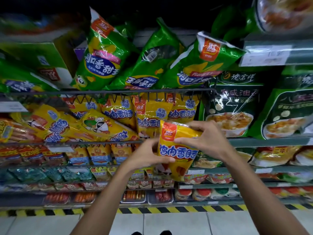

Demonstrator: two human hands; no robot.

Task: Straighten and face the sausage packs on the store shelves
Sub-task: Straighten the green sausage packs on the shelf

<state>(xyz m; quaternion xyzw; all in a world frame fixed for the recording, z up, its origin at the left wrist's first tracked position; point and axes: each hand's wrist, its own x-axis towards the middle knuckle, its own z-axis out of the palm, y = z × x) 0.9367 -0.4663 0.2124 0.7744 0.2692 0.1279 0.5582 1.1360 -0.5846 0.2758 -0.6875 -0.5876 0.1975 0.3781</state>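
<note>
I hold one yellow sausage pack [176,150] upright in front of the shelves, its printed front facing me. My left hand [145,155] grips its left edge low down. My right hand [206,138] grips its top right corner with curled fingers. Behind it, more yellow sausage packs [149,114] stand in a wire-fronted shelf [108,91]; those at the left [94,126] lie tilted and overlapping. On the shelf above, green sausage packs [101,55] lean at different angles, one [152,60] showing its back.
Dark green food bags [233,106] fill the shelf to the right. Lower shelves carry rows of small red, orange and teal packs [98,153]. A yellow-black hazard stripe [152,210] marks the shelf base above the tiled floor. A price label rail [264,56] juts out at upper right.
</note>
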